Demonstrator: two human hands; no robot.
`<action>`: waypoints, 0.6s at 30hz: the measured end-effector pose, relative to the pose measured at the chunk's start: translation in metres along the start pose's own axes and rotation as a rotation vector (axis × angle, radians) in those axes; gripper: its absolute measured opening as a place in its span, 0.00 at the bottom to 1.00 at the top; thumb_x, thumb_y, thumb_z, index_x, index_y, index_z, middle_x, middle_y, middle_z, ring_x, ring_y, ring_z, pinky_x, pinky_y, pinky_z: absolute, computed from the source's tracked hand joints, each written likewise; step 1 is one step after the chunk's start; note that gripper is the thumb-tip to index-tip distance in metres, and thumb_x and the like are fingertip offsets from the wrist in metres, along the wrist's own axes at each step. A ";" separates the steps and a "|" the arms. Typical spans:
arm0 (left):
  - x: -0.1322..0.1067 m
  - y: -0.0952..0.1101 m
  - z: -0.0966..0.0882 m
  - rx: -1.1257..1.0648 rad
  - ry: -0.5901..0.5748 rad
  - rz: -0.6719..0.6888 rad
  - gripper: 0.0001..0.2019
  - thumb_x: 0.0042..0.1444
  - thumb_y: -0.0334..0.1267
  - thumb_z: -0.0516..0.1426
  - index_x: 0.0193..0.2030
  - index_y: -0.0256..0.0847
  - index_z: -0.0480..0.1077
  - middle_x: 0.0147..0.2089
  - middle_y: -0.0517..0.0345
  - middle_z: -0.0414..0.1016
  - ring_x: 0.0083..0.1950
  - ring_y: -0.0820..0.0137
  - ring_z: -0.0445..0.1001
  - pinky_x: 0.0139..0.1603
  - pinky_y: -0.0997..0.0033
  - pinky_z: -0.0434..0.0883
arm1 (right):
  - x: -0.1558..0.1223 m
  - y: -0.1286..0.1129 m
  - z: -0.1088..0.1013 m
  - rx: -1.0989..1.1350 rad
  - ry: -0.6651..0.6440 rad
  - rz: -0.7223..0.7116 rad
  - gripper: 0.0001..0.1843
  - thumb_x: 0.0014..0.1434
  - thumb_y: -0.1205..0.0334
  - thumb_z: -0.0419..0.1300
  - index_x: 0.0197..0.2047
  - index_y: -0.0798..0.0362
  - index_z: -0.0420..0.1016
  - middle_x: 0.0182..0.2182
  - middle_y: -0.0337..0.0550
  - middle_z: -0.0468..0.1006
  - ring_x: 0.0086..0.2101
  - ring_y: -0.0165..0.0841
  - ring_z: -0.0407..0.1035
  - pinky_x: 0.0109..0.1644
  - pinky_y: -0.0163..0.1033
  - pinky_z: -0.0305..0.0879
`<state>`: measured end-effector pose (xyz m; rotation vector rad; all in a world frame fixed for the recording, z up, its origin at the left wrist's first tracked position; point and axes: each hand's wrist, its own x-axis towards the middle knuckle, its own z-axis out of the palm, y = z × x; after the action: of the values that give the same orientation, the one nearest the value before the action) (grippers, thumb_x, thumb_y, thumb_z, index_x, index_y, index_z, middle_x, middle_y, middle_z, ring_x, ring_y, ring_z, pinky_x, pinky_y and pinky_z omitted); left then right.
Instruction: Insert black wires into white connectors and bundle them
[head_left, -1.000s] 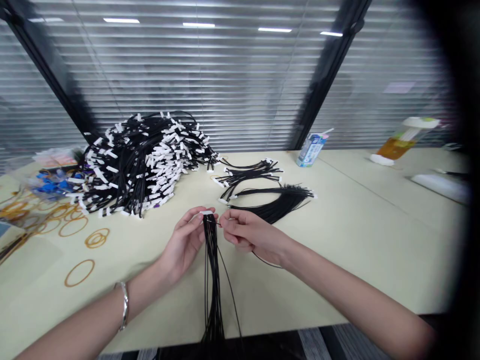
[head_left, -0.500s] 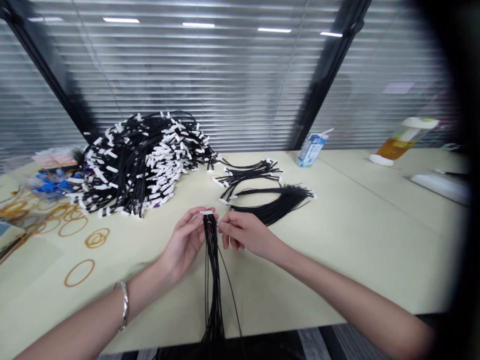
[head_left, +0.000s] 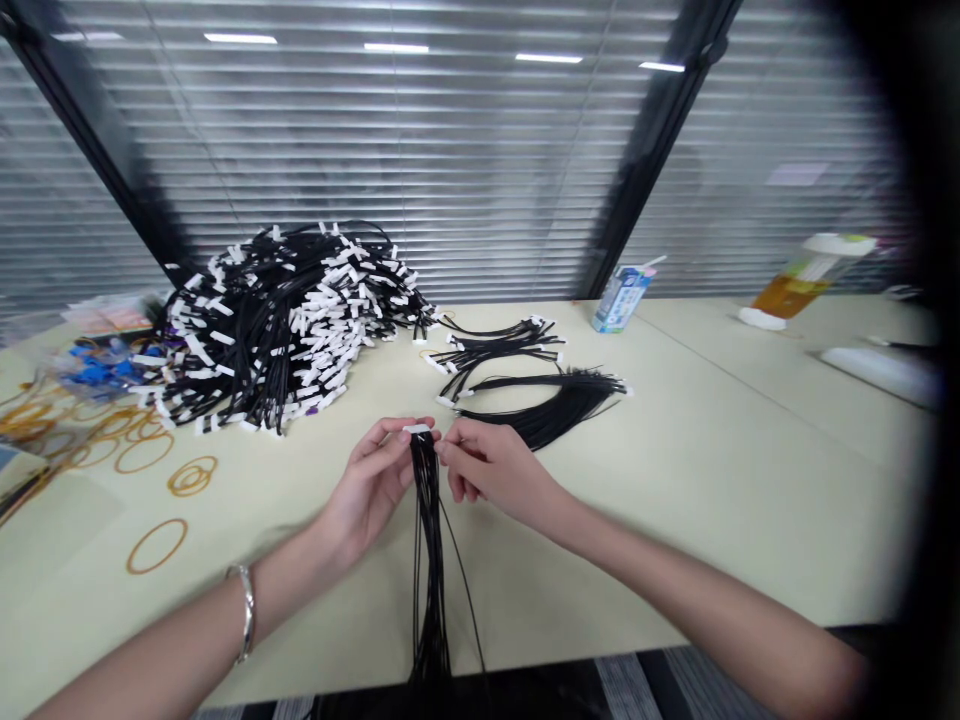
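My left hand pinches the white-tipped top of a bundle of thin black cords that hangs down over the table's front edge. My right hand is closed beside it, its fingertips pinching a single cord at the bundle's top. Both hands meet just above the pale table. A big heap of black cords with white tags lies behind to the left. Two smaller sorted bunches lie just beyond my right hand.
Orange rubber bands are scattered at the left, with blue items behind them. A small drink carton and a capped drink cup stand at the back right. Window blinds run behind the table.
My right hand has drawn closer to the left one, bringing its cord against the bundle's top. The left hand and the bundle have barely shifted.
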<state>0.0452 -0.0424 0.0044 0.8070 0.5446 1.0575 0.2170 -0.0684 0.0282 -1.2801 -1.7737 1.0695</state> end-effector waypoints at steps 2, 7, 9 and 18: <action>-0.001 0.000 0.000 0.003 0.000 -0.003 0.04 0.58 0.30 0.57 0.40 0.36 0.71 0.50 0.51 0.72 0.44 0.72 0.72 0.43 0.75 0.70 | -0.002 -0.002 0.001 -0.028 0.026 -0.011 0.14 0.62 0.54 0.50 0.29 0.52 0.62 0.19 0.33 0.71 0.20 0.23 0.65 0.25 0.28 0.58; -0.001 -0.001 -0.001 0.003 -0.018 0.009 0.03 0.58 0.30 0.58 0.38 0.36 0.72 0.51 0.52 0.72 0.46 0.71 0.72 0.45 0.75 0.69 | -0.004 -0.005 0.002 -0.089 0.059 -0.031 0.14 0.62 0.55 0.51 0.28 0.52 0.63 0.18 0.33 0.71 0.20 0.22 0.65 0.26 0.29 0.57; -0.001 -0.002 -0.002 0.003 -0.021 0.011 0.02 0.58 0.30 0.58 0.37 0.36 0.72 0.52 0.52 0.72 0.47 0.71 0.72 0.46 0.74 0.69 | -0.004 -0.005 0.003 -0.108 0.064 -0.038 0.14 0.63 0.55 0.50 0.28 0.52 0.62 0.18 0.32 0.71 0.20 0.22 0.65 0.26 0.29 0.58; -0.001 -0.002 -0.002 -0.007 -0.025 0.013 0.02 0.57 0.30 0.59 0.37 0.37 0.72 0.51 0.52 0.72 0.48 0.71 0.72 0.49 0.73 0.69 | -0.004 -0.004 0.004 -0.096 0.084 -0.057 0.14 0.63 0.55 0.50 0.27 0.52 0.61 0.18 0.32 0.70 0.20 0.22 0.64 0.26 0.29 0.57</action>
<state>0.0447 -0.0433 0.0015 0.8172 0.5148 1.0592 0.2135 -0.0738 0.0299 -1.3043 -1.8052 0.8955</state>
